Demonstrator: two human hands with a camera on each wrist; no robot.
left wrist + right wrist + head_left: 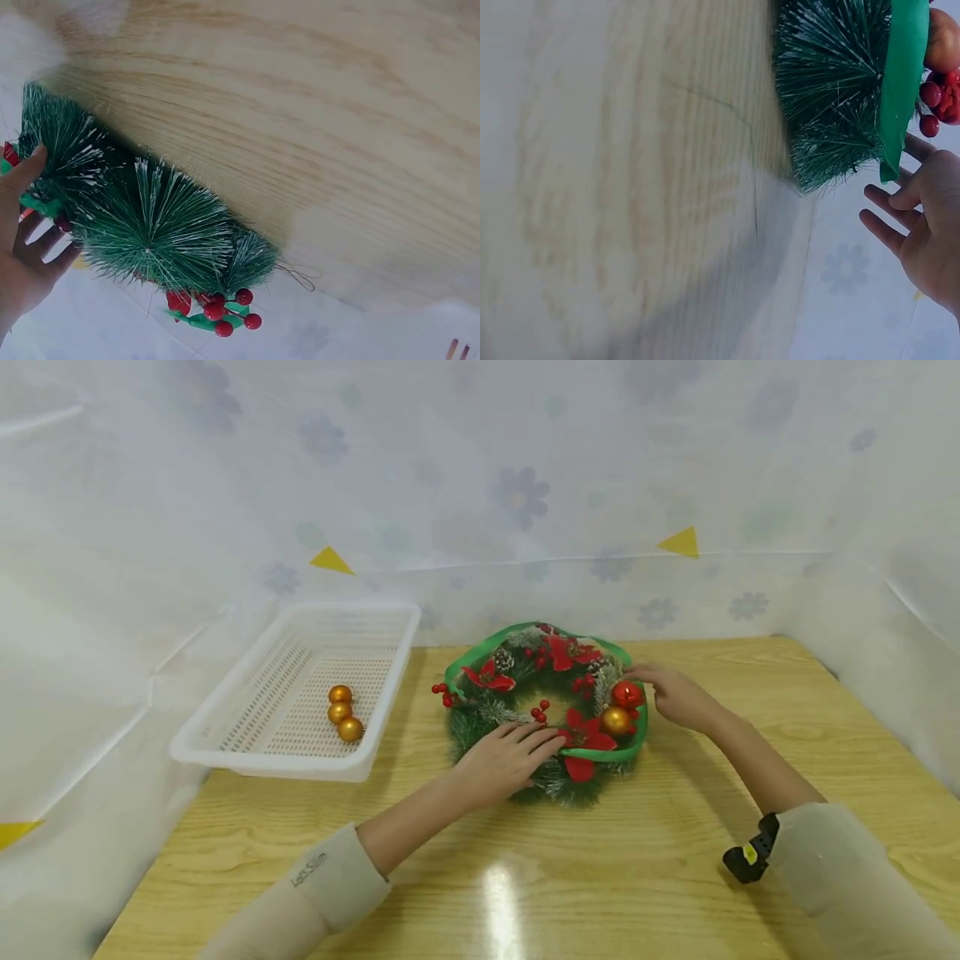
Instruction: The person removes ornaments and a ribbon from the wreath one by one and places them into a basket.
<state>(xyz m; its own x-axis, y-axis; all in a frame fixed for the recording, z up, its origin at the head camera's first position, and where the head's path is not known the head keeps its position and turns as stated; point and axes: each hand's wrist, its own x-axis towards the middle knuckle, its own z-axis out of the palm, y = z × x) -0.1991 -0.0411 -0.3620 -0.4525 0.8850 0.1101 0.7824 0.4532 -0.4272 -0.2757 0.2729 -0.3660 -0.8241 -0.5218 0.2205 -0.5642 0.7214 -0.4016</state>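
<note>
A green Christmas wreath (pixel 472 727) lies on the table, dressed with red poinsettias, berries, pine cones, a red ball (pixel 628 694) and a gold ball (pixel 617 721). Green ribbon (pixel 480 649) runs loosely around its top, and in the right wrist view a ribbon length (pixel 904 82) hangs along the wreath's side. My left hand (pixel 506 760) rests on the wreath's near side, fingers extended beside a poinsettia (pixel 588 735). At the wreath's right edge, my right hand (pixel 678 697) touches the ribbon with its fingertips, other fingers spread. Whether it pinches the ribbon is partly hidden.
Left of the wreath stands a white plastic basket (pixel 183 743) with 3 gold balls (pixel 340 713) inside. The wooden table (pixel 600 877) meets a pale flowered sheet (pixel 465 485) behind and at the sides. A black wrist strap (pixel 752 852) sits at the right cuff.
</note>
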